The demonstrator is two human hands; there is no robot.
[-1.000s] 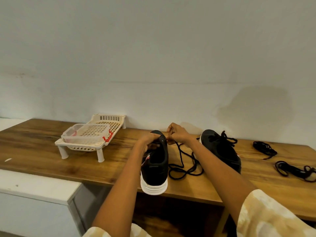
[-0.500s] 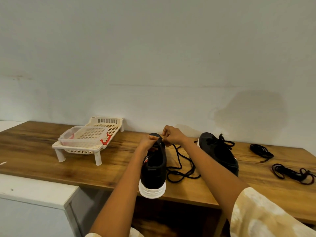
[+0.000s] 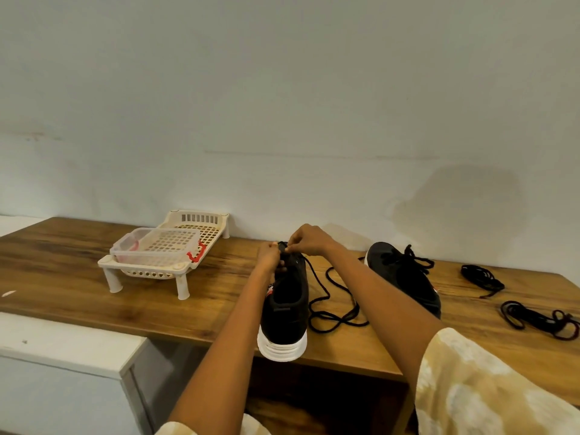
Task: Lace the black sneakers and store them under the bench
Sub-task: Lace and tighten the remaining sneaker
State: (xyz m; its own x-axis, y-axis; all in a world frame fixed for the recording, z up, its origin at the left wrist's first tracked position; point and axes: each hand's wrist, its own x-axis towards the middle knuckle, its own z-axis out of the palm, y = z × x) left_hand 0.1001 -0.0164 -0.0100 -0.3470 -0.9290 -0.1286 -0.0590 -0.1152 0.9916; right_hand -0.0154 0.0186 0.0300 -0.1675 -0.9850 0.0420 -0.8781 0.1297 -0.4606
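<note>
We work at a wooden bench (image 3: 78,277) with a brown, streaked grain and a flat top, set against a plain pale wall (image 3: 282,105).

The near sneaker (image 3: 287,306) lies lengthwise on the bench top, its heel toward us and jutting slightly past the front edge. Its upper is matte black fabric; its sole is thick, white and ribbed at the heel.

Our left hand (image 3: 270,258) grips the far end of this sneaker from the left side, fingers curled against the upper. Our right hand (image 3: 309,240) is closed in a pinch at the same far end, fingertips meeting on the black lace (image 3: 332,304). From there the lace, a thin round cord, trails back over the bench in loose loops just right of the sneaker.

The second sneaker (image 3: 405,276) rests on the bench to the right, partly hidden behind our right forearm; its black laces stand up in a loose knot at the far end.

Two spare bundles of dark cord lie on the right part of the bench: a far lace bundle (image 3: 481,276) and a near lace bundle (image 3: 539,318), well apart from both sneakers.

On the left stands a cream plastic rack (image 3: 147,271) with perforated walls and short round legs. A clear rectangular plastic container (image 3: 157,246) with red clips sits in it.

A patterned beige sleeve (image 3: 477,390) covers our right upper arm.
</note>
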